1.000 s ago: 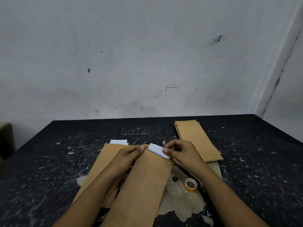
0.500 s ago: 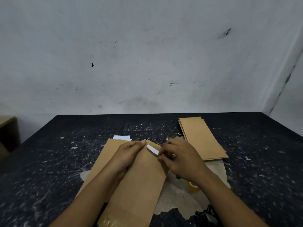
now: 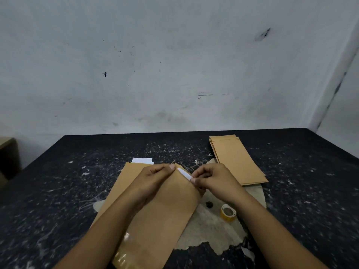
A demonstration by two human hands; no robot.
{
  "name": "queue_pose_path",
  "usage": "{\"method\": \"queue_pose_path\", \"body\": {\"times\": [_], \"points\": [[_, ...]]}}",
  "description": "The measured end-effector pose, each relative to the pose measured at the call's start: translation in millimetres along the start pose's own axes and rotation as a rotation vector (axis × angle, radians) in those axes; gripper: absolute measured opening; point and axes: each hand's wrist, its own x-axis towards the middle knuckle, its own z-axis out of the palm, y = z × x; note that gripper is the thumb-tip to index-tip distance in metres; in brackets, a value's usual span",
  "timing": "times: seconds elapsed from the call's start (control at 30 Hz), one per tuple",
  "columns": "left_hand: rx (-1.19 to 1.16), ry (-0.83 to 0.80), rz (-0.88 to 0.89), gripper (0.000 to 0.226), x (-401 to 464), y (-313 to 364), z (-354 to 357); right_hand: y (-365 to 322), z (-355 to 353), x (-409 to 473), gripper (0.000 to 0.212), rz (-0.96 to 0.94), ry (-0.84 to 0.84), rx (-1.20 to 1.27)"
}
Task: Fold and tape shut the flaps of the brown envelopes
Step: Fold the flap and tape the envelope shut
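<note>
A long brown envelope [image 3: 165, 216] lies lengthwise in front of me, with clear tape shining on its near end. My left hand [image 3: 153, 183] presses on its far end, fingertips at the top edge. My right hand [image 3: 213, 181] pinches the right end of a white paper strip [image 3: 184, 174] that sticks out of the envelope's far end. Under the envelope lies another brown envelope [image 3: 124, 179] with white paper [image 3: 142, 160] showing at its far end. A roll of yellowish tape [image 3: 228, 212] sits on the table just right of the envelope, beside my right wrist.
A stack of brown envelopes [image 3: 236, 159] lies at the back right. The black speckled table [image 3: 58, 191] has a worn pale patch [image 3: 209, 230] under the work. A brown box [image 3: 7, 158] stands off the table's left edge. A white wall rises behind.
The white strip showed wide one second ago and is now a thin sliver. My right hand shifted right, uncovering the tape roll. The view tilted slightly.
</note>
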Motion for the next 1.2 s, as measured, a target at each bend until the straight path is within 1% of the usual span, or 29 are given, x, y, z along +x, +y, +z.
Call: {"method": "queue_pose_path", "body": {"times": [0.17, 0.23, 0.37, 0.47, 0.53, 0.7, 0.8, 0.87, 0.9, 0.97, 1.0, 1.13, 1.2], "points": [[0.038, 0.028, 0.019, 0.024, 0, 0, 0, 0, -3, 1, 0.007, 0.009, -0.02, 0.05], [0.044, 0.029, 0.023, 0.026, 0, 0, 1, -1, -3, 0, 0.008, 0.007, -0.049, 0.036], [0.05, 0.041, 0.027, 0.028, -1, 1, 1, -1, 2, -1, 0.017, 0.001, -0.089, -0.045], [0.047, 0.041, 0.017, 0.029, 0, 2, 0, -4, 4, -2, 0.02, 0.006, -0.08, -0.056], [0.04, 0.033, 0.019, 0.028, 0, 1, 1, -3, 5, -3, 0.029, 0.029, -0.065, -0.069], [0.073, 0.033, 0.042, 0.024, 0, 0, 2, 0, 7, -1, 0.014, 0.01, -0.077, -0.087], [0.109, 0.009, 0.054, 0.023, 0, 0, 2, 2, 7, -3, 0.016, 0.002, -0.16, -0.107], [0.111, 0.01, 0.062, 0.022, -1, 1, 3, 1, 7, -5, 0.018, -0.007, -0.175, -0.106], [0.112, 0.008, 0.064, 0.021, -1, 1, 2, -1, 7, -6, 0.023, -0.014, -0.169, -0.103], [0.101, -0.032, 0.076, 0.017, -3, 2, 1, -3, 5, -7, 0.041, -0.006, -0.153, -0.101], [0.089, -0.069, 0.084, 0.017, -5, 2, 0, -3, 4, -6, 0.043, -0.007, -0.155, -0.099], [0.091, -0.197, 0.095, 0.02, -7, 5, -3, -4, 3, -5, 0.027, -0.045, -0.127, -0.115], [0.115, -0.21, 0.064, 0.023, -6, 5, -4, -4, 3, -4, 0.033, -0.049, -0.055, -0.163]]}}
